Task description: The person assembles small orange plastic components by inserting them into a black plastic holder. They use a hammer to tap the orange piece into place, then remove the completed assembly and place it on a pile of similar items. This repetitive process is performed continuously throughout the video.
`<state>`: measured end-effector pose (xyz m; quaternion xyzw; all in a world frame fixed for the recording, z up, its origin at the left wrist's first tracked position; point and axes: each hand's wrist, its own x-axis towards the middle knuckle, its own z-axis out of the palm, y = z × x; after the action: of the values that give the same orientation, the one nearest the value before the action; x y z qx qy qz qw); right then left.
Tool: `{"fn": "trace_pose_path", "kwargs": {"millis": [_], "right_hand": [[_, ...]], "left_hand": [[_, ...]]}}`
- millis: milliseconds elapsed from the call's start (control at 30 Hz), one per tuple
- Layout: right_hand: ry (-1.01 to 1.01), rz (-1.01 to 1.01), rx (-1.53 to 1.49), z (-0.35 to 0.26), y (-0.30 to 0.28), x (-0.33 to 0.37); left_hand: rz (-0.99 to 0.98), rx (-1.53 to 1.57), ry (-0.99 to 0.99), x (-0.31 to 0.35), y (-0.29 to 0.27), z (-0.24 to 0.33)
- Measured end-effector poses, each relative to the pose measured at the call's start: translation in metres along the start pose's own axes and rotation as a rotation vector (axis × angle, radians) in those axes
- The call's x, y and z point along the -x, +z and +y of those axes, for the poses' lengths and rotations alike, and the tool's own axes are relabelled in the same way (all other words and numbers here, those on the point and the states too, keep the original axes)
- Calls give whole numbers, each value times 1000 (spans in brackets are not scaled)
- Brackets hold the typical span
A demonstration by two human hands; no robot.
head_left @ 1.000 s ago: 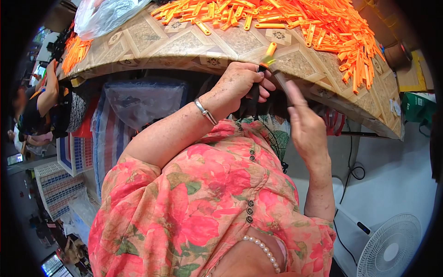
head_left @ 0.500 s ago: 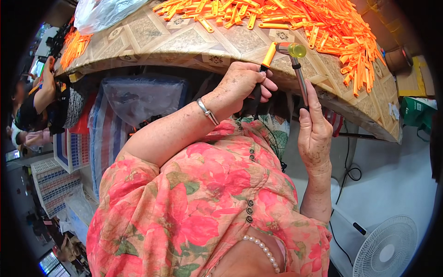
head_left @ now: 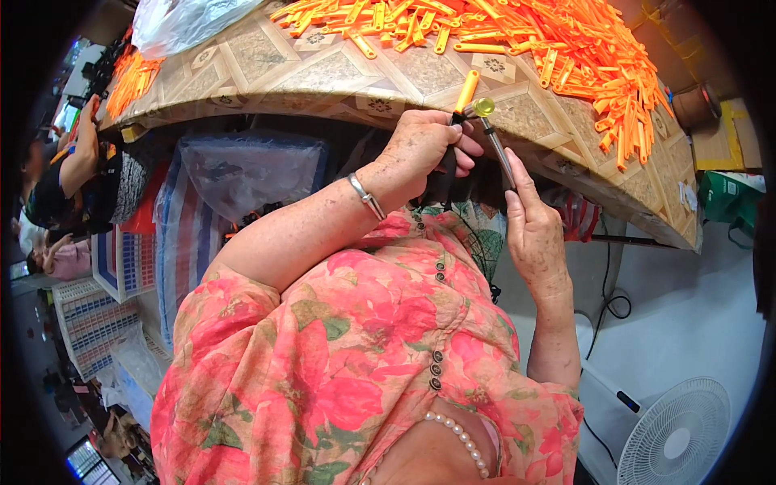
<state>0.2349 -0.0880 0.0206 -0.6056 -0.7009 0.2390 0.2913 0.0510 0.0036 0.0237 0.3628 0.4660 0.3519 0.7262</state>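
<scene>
At the table's near edge, my left hand (head_left: 427,147) is closed around a dark, narrow piece whose upper end carries an orange plastic handle (head_left: 466,90). The handle points up, away from me. My right hand (head_left: 536,234) grips a small mallet (head_left: 496,147) with a metal shaft and a yellow, translucent striking face. Its head is right beside the lower end of the orange handle; whether the two touch, I cannot tell. The dark piece's lower part is mostly hidden by my left fingers. Beyond both hands lies a large pile of loose orange handles (head_left: 558,40).
The patterned table (head_left: 275,77) curves across in front of me. A clear plastic bag (head_left: 190,24) and another orange heap (head_left: 133,81) lie at its left. Striped bags (head_left: 194,194) and crates (head_left: 97,315) stand left; a white fan (head_left: 679,436) stands lower right. Another person's arm (head_left: 79,149) shows far left.
The mallet has swung left and slightly down, bringing its head against or close to the orange handle. My right hand moved left with it; my left hand has barely moved.
</scene>
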Motion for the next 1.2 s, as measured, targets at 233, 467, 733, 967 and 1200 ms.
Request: {"fn": "trace_pose_path", "kwargs": {"millis": [233, 467, 733, 967, 1200], "right_hand": [[-136, 129, 4, -5, 0, -1], [-76, 65, 14, -10, -3, -6], [-98, 22, 92, -10, 4, -8], [-29, 39, -14, -10, 0, -4], [-140, 122, -54, -7, 2, -6]], "left_hand": [[20, 4, -13, 1, 1, 0], [30, 13, -7, 1, 1, 1], [11, 17, -1, 0, -3, -2], [33, 22, 10, -2, -6, -5], [25, 30, 16, 0, -6, 0]]}}
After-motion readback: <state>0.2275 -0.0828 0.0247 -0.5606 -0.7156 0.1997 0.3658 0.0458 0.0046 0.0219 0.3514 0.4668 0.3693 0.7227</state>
